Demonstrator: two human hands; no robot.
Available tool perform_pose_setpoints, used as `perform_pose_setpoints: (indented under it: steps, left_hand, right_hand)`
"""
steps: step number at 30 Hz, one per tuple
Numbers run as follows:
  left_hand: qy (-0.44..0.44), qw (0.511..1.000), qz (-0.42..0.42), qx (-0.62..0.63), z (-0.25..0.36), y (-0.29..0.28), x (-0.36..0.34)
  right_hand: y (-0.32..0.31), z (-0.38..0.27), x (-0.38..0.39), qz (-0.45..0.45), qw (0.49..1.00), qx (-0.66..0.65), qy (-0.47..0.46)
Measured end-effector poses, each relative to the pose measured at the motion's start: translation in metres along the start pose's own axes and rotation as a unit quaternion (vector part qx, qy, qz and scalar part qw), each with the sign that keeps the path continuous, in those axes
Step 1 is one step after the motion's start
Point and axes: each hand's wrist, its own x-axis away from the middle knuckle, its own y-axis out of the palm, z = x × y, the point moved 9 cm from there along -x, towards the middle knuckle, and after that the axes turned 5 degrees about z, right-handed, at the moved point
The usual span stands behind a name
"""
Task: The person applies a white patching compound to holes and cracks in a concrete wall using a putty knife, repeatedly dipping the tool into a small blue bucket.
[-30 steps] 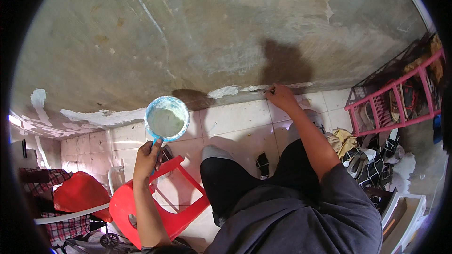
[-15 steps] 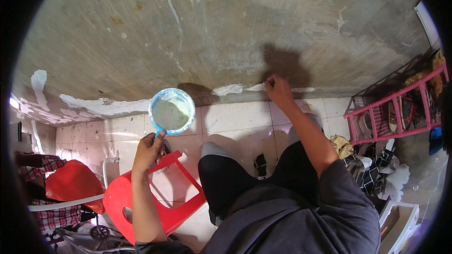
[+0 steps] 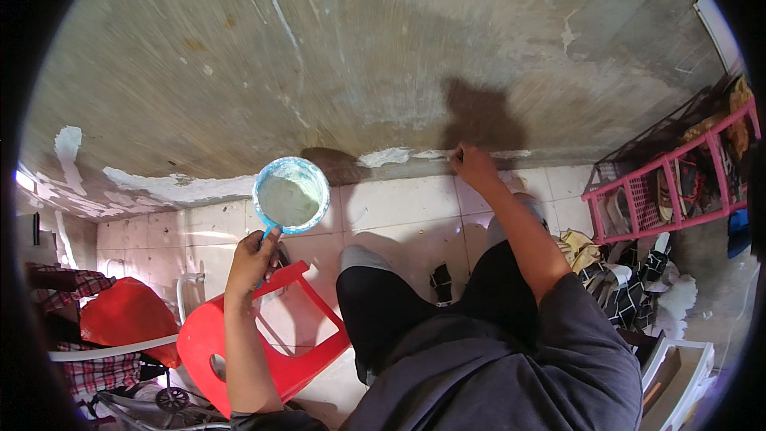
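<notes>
My left hand [image 3: 254,262] is wrapped round the handle of a blue dipper [image 3: 257,206], a round scoop smeared with white. Pale grey-white paste [image 3: 290,201] covers its inside. The dipper is held above the floor tiles, close to the wall. On the other side, my right hand [image 3: 476,168] is closed, its fingertips at the foot of the bare grey wall [image 3: 383,56]. Whatever those fingers hold, if anything, is hidden. White patches [image 3: 385,157] run along the wall's lower edge, left of the right hand.
A red plastic stool [image 3: 275,363] stands under my left forearm. At the left are a red bag [image 3: 128,315] and checked cloth [image 3: 104,371]. A pink rack [image 3: 674,183] with shoes stands at the right, with black-and-white cloth [image 3: 630,291] below it and a white-edged box [image 3: 678,379].
My right hand has slid slightly down at the wall's foot. My left hand keeps its hold on the dipper, nearly in the same place. The view has shifted a little.
</notes>
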Motion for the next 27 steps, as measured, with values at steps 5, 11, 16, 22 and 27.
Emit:
perform_pose_setpoints:
  steps: [5, 11, 16, 22, 27]
  left_hand:
    - [0.014, 1.000, 0.009, -0.004, -0.002, -0.003, -0.002]
    - [-0.004, 1.000, 0.009, -0.003, -0.006, -0.003, 0.001]
    - [0.004, 1.000, 0.000, -0.009, 0.000, 0.002, -0.004]
    - [-0.004, 1.000, 0.013, 0.004, -0.010, -0.006, 0.003]
    - [-0.002, 1.000, 0.006, -0.005, -0.005, -0.001, -0.001]
  right_hand:
    - [-0.027, 0.004, -0.017, 0.061, 0.996, -0.056, -0.022]
    - [-0.037, -0.005, 0.005, -0.024, 1.000, 0.003, -0.015]
    - [-0.003, 0.030, -0.003, 0.040, 0.999, 0.020, -0.020]
    - [-0.056, -0.005, 0.002, 0.036, 0.996, -0.076, -0.005]
    - [-0.022, 0.017, 0.007, 0.012, 1.000, -0.007, -0.005]
